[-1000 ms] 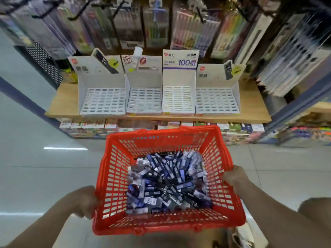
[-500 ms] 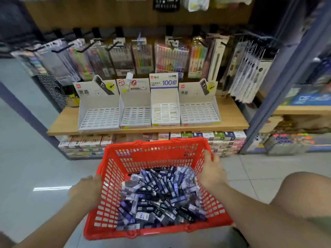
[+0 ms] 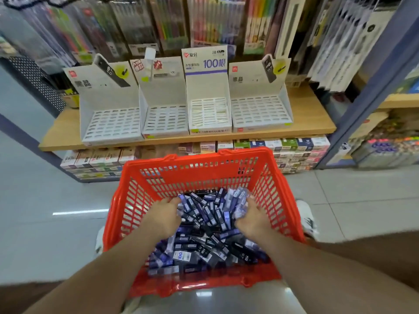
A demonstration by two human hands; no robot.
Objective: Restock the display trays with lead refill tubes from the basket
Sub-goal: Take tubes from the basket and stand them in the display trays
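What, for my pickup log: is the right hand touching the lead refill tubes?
Touching: head view shows the right hand dug into the lead refill tubes.

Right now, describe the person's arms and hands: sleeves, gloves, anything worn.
No sleeve shows on the left arm or the right arm; both are bare to the frame's edge. The left hand and right hand wear no gloves, and no watch, bracelet or ring is visible.
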